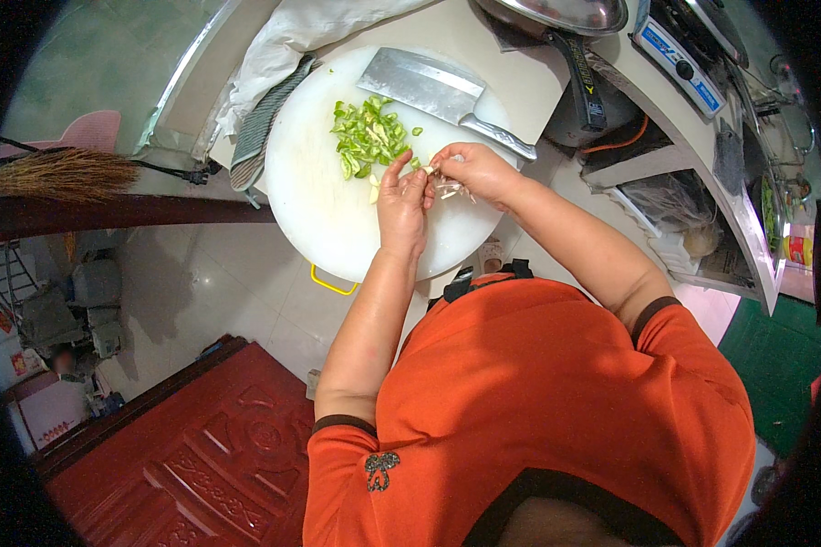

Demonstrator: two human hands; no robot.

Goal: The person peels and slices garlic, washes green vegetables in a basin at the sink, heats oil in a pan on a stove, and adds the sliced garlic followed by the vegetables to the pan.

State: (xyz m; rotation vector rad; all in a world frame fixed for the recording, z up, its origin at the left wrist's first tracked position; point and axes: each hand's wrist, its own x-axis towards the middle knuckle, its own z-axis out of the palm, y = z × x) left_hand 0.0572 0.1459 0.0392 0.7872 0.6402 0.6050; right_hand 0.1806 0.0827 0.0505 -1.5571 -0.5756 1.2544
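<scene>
Both my hands meet over the right half of a round white cutting board (328, 219). My left hand (404, 202) and my right hand (475, 174) pinch a small pale garlic clove (429, 169) between their fingertips. Papery garlic skins (455, 188) lie under the right fingers. Another pale clove (374, 190) rests on the board, just left of my left hand. A pile of chopped green pepper (369, 137) sits beyond my hands. Behind it lies a cleaver (424, 85) with a metal handle, its handle end towards the right rim.
A striped cloth (267, 130) and a white cloth (274, 58) lie left of the board. At the back right, a lidded pan's black handle (581, 89) points towards me, near a portable stove (681, 65). A yellow handle (333, 282) sticks out below the board's near edge.
</scene>
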